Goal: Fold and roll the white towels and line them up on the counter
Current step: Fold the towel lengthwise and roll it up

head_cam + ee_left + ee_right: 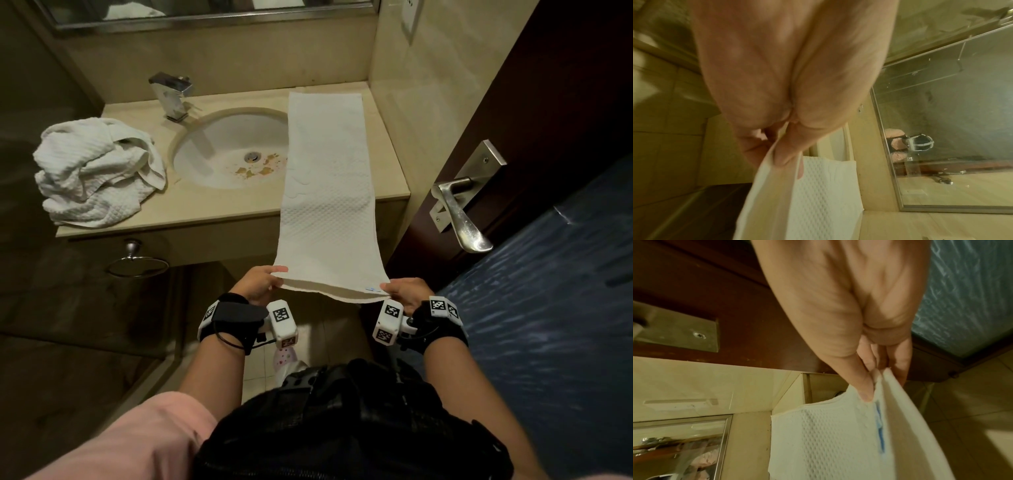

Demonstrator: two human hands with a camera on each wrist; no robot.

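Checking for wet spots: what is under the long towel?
The long towel lies over the counter and the sink's right edge; its near end hangs free, held by both hands. The surface beneath is hidden.

Left hand (257,285) and right hand (407,290) extended forward, level, each grip pinched shut, wrists strapped

i'm looking into a bathroom: a sink (219,154) with a faucet (173,97) set in a stone table (205,205), a mirror (205,10) above, tiled floor (972,402).
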